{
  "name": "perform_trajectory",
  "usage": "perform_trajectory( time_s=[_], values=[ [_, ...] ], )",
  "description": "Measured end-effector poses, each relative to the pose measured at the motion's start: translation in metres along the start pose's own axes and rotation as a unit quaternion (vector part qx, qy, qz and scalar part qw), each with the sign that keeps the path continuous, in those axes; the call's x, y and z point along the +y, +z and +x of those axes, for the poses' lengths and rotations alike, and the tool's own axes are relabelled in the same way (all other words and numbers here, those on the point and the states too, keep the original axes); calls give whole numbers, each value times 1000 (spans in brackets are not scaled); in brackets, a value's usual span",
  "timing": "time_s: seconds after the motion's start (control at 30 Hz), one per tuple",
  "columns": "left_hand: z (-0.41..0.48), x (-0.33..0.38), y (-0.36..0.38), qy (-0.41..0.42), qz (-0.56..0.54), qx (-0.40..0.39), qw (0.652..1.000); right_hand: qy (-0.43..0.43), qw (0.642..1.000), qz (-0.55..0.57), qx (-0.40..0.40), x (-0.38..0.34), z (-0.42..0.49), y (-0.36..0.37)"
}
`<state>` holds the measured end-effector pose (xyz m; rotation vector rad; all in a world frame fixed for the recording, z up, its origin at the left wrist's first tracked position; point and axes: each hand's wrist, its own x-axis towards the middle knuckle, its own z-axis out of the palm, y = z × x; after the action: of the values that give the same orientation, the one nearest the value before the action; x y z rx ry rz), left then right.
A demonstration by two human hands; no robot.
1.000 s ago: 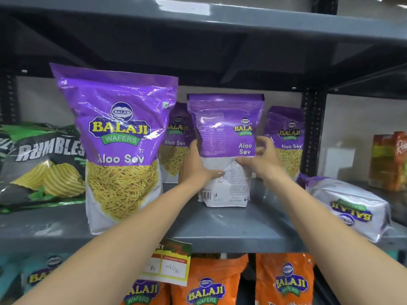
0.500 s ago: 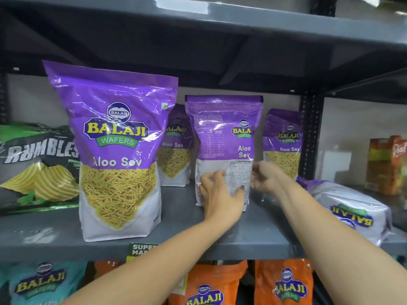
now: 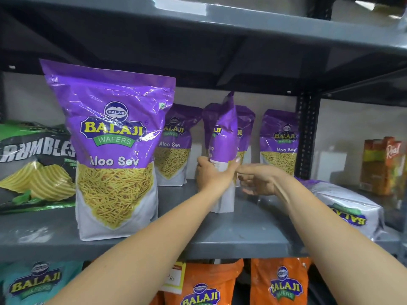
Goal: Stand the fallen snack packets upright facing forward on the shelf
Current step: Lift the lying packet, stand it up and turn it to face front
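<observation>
A purple Aloo Sev packet (image 3: pixel 223 137) stands mid-shelf, turned edge-on to me. My left hand (image 3: pixel 212 175) grips its lower part. My right hand (image 3: pixel 257 179) hovers just right of it, fingers apart, holding nothing. A large purple Aloo Sev packet (image 3: pixel 114 150) stands upright facing forward at the left front. Three more purple packets stand behind: one (image 3: pixel 176 144) at the left, one (image 3: pixel 245 128) partly hidden, one (image 3: pixel 278 142) at the right. A fallen packet (image 3: pixel 348 210) lies on its side at the right, logo upside down.
A green Rumbles chips bag (image 3: pixel 33 166) lies at the left on the grey shelf (image 3: pixel 220 236). Juice cartons (image 3: pixel 383 166) stand beyond the black upright post (image 3: pixel 307 135). Orange and teal packets fill the shelf below. Another shelf board runs close overhead.
The middle packet, showing its back a moment ago, has been turned edge-on. My left hand went from its front to gripping it. My right hand came off its side.
</observation>
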<state>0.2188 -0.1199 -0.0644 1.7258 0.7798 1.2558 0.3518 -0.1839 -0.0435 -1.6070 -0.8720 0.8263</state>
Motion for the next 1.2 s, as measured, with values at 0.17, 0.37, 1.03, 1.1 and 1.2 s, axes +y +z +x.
perform_trajectory(
  time_s=[0.17,0.37,1.03,1.1,1.2],
  values=[
    [16,-10,-23,8,-114,-128,985,-71,995,26,-57,0,2,2],
    [23,-11,-42,16,-100,-184,978,-141,984,93,-58,5,4,-5],
    [17,-24,-36,15,-134,-62,989,-209,977,11,42,15,-14,0],
    [15,-22,-38,24,-171,-71,982,-204,978,24,20,16,-14,-1],
    [12,-23,-44,24,-185,-115,976,-197,979,38,-30,23,-13,2]
  ],
)
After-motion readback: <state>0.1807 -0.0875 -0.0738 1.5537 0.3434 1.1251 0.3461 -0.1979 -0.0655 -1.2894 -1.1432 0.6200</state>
